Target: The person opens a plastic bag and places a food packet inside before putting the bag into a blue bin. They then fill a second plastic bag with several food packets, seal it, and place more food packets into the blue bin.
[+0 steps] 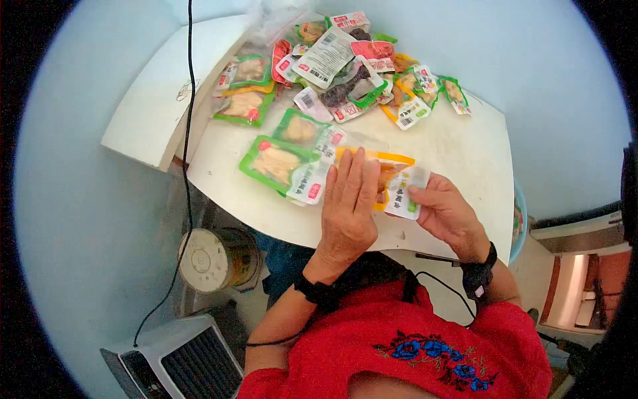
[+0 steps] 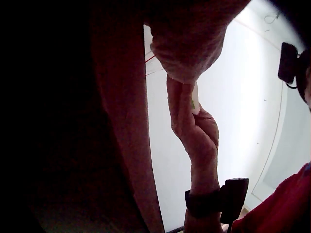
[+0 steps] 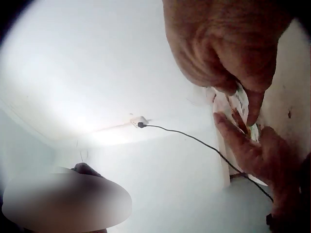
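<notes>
In the head view my right hand [image 1: 452, 211] pinches the white end of an orange-edged, see-through food packet [image 1: 399, 174] between thumb and fingers. The fingers of my left hand [image 1: 350, 207] lie straight across the packet's other end and hide part of it. Just left of that hand, green-edged packets of pale food [image 1: 278, 163] lie overlapping on the table, their white printed ends toward the hand. Dim wrist views show both hands close together, with the right hand [image 3: 228, 48] above and a sliver of packet between them.
A heap of mixed food packets [image 1: 325, 58] covers the table's [image 1: 465, 156] far side. More green-edged packets [image 1: 246, 105] lie left of it. A black cord [image 1: 189, 133] hangs at left, above a round tub [image 1: 203, 261]. A blue basin [image 1: 522, 229] stands beyond the right edge.
</notes>
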Tool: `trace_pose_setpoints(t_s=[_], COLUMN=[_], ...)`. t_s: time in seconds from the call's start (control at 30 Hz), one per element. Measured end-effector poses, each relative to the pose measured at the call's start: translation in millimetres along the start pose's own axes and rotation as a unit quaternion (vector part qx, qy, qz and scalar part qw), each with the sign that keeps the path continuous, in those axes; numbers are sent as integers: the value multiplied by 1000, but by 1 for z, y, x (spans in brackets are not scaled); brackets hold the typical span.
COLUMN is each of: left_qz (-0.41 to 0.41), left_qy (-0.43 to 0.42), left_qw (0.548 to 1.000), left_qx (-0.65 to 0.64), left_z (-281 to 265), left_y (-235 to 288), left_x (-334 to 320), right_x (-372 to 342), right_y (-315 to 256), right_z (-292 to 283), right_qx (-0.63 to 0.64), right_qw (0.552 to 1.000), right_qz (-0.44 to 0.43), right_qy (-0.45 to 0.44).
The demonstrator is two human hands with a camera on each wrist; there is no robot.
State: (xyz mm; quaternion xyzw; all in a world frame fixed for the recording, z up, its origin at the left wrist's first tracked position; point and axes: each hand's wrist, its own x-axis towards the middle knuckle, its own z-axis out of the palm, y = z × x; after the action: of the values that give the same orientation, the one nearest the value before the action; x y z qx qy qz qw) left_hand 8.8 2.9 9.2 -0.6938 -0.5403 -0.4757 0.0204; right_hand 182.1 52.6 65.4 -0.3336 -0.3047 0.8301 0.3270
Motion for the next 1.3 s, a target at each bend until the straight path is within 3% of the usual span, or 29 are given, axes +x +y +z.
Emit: trace_pose_setpoints(t_s=[0.4,0.5,0.6,0.7,0.8,0.9,1.0,1.17,1.3], left_qz=[4,-4,-3,-11,-6,3,7,8,14], left_qy=[12,7,9,5,5,12,19,2,-28], left_qw=[1000,1000,1000,999,999,999,999,999,999], left_qx=[-19,-20,-28,-36,-36,-31,-30,-40,-41], left_z=[1,0,0,-2,-2,0,1,1,-13], left_y=[-2,-1,-2,-1,-1,-3,-4,-5,-1], left_x=[-2,-2,-1,1,1,-2,-4,-5,-2], right_x=[51,74,81,66,74,73,95,99,88], right_y=[17,33,36,20,26,27,42,48,46], right_z=[42,30,29,70,63,67,42,44,43], right_qx=[46,177,115,2,-22,61,-11,-120,-267], right_qw=[989,967,978,999,997,991,988,983,941], right_qz=[-4,13,11,-7,-49,-68,-99,-134,-207], right_qy=[-138,-186,-173,-44,-53,-99,-116,-30,14])
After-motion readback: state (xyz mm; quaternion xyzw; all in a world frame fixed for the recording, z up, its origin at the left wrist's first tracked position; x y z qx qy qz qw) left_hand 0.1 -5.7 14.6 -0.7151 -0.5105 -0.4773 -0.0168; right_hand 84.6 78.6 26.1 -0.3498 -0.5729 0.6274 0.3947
